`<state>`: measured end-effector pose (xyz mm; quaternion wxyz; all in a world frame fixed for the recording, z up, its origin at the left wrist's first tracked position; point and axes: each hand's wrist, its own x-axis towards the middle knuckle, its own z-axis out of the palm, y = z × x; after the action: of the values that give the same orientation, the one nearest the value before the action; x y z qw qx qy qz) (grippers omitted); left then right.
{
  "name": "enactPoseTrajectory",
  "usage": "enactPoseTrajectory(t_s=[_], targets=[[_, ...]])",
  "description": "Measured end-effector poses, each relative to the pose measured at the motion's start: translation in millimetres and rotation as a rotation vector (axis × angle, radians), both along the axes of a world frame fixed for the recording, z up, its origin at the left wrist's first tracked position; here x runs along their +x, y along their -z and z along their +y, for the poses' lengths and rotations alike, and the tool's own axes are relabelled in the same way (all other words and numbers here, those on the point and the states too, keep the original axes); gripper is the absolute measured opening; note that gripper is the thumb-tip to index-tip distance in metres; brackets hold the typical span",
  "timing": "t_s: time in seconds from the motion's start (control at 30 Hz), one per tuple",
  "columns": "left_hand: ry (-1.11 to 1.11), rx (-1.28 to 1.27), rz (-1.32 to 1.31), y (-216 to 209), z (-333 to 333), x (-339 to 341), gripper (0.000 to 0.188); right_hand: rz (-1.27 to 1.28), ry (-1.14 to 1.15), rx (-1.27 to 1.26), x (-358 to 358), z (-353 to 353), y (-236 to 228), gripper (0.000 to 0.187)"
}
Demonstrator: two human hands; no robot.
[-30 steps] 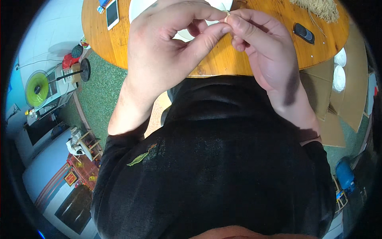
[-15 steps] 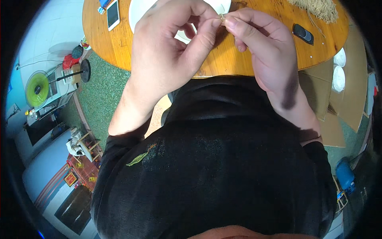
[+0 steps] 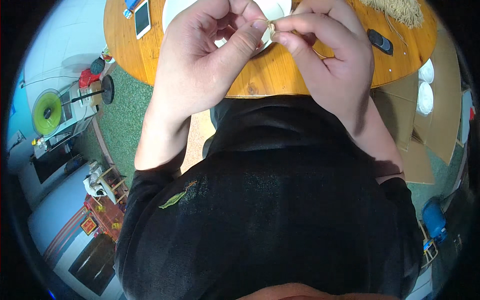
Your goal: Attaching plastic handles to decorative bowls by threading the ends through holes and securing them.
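Note:
Over the near part of a wooden table, a small knotted bit of beige cord point(image 3: 271, 28) is held between the fingertips of both hands. My left hand point(image 3: 200, 70) pinches it between thumb and forefinger. From the other side my right hand point(image 3: 340, 60) has its thumb and forefinger closed at the knot, with a thin strand showing below its fingers. Behind the hands lies a white round dish point(image 3: 172, 12), mostly covered by my left hand. A bundle of beige cord point(image 3: 400, 12) rests at the far right of the table.
On the round wooden table point(image 3: 150, 62), a white phone point(image 3: 143, 21) lies at left and a small dark grey object point(image 3: 380, 42) at right. Flattened cardboard point(image 3: 440, 110) with white round containers point(image 3: 425, 98) is beyond the right edge. A green fan point(image 3: 47, 112) stands left.
Both hands have shifted slightly left and nearer to me. My right forefinger and thumb have parted a little, and more of the knotted cord now shows between the hands.

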<state>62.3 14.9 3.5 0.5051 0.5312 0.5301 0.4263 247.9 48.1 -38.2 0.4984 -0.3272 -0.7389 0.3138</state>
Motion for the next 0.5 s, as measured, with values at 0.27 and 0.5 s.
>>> enactPoseTrajectory(t_s=[0.27,0.5], targets=[[0.117,0.371,0.377,6.3,7.1,-15.2,0.001,0.017,0.086,-0.063,-0.6,1.9,2.0,0.006],[0.298,0.722,0.701,6.7,9.4,-34.6,0.002,0.114,0.132,-0.174,-3.4,7.6,8.3,0.007]])
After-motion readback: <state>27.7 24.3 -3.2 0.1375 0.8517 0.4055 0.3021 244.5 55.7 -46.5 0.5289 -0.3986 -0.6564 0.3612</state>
